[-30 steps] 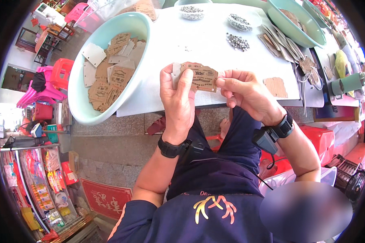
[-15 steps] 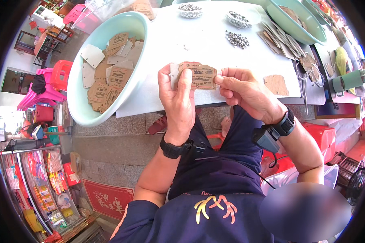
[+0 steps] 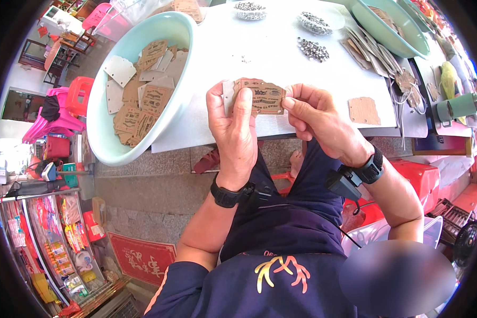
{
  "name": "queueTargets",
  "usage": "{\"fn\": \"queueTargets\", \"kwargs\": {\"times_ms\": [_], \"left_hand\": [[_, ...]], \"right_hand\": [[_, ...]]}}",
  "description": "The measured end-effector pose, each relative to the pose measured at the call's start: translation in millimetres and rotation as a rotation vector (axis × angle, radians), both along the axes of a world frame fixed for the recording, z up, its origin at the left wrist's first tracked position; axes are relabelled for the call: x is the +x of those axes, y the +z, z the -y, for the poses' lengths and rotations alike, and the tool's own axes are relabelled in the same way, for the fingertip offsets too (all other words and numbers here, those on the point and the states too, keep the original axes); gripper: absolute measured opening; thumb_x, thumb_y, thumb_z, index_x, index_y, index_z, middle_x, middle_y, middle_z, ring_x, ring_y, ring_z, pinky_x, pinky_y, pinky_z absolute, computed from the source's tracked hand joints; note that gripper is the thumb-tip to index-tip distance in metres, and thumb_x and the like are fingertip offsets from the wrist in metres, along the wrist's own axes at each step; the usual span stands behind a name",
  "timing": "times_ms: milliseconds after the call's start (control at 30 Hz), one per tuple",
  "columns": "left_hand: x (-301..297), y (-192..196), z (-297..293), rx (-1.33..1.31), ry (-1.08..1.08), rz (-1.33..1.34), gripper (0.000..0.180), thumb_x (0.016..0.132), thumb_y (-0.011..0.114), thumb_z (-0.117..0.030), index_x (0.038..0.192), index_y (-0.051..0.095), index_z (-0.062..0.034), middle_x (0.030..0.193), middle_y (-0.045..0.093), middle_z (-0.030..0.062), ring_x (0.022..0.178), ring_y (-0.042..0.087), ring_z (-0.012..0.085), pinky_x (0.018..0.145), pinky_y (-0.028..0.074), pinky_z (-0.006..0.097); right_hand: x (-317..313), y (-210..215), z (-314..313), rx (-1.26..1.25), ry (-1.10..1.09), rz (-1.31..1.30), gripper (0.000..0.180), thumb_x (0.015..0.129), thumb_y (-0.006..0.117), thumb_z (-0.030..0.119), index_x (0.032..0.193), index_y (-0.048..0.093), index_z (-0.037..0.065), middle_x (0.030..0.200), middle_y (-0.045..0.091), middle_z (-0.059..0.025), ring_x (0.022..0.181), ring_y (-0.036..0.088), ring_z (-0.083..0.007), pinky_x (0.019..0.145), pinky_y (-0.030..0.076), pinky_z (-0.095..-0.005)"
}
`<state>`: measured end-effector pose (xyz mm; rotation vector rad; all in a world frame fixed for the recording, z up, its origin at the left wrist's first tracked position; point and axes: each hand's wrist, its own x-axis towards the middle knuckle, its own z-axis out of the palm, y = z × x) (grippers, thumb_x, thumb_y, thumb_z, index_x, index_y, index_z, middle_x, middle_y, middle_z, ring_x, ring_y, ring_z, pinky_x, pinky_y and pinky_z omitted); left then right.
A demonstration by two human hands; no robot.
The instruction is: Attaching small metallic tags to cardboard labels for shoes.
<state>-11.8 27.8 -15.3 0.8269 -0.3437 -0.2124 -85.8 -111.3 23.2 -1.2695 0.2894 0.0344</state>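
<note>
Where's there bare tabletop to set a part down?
Widest patch: white tabletop between the left basin and loose metal pile, beyond the held card, barring a few tiny specks. Smaller one: between that pile and the lone brown card. Crowded: the right side, with stacked cards and the right basin; the far edge holds metal-filled tubs.

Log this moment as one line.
left hand: holding printed card | right hand: touching card's right edge | left side: basin of cards | beyond hands: small metal pieces on table
</note>
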Motion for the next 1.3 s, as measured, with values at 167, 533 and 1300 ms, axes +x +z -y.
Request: {"fn": "queueTargets", "kwargs": {"times_ms": [167, 533, 1300], "left_hand": [[-0.3, 4.6, -0.9, 0.008, -0.032, -0.009, 0.023, 0.097, 0.053, -0.007, 0.119, 0.044, -0.0049, 0.111, 0.058, 0.009, 0.104, 0.057, 0.0162, 0.092, 0.048, 0.035], [5.1, 13.0, -8.6, -0.005, -0.159, -0.13, 0.022, 0.096, 0.053, -0.006, 0.117, 0.051, -0.0033, 0.11, 0.062, 0.0099, 0.103, 0.061, 0.0184, 0.093, 0.048, 0.037], [1.4, 22.4, -5.6, -0.073, -0.368, -0.182, 0.025, 0.095, 0.051, -0.007, 0.12, 0.05, -0.0068, 0.113, 0.062, 0.0111, 0.107, 0.061, 0.0212, 0.094, 0.049, 0.041]], "right_hand": [[-0.6, -1.7, 5.3, 0.004, 0.038, 0.021, 0.018, 0.099, 0.057, 0.022, 0.098, 0.058, 0.005, 0.066, 0.049, 0.004, 0.053, 0.043, -0.0029, 0.047, 0.037, -0.0175], [-4.3, 9.9, 8.4, -0.047, 0.028, -0.077, 0.022, 0.098, 0.058, 0.025, 0.1, 0.06, 0.003, 0.067, 0.05, 0.0045, 0.057, 0.044, -0.0017, 0.046, 0.037, -0.0167], [-19.3, 11.8, 25.9, 0.25, 0.105, -0.02, 0.02, 0.097, 0.059, 0.024, 0.097, 0.061, 0.004, 0.072, 0.051, 0.0049, 0.061, 0.046, -0.0015, 0.05, 0.038, -0.0162]]}}
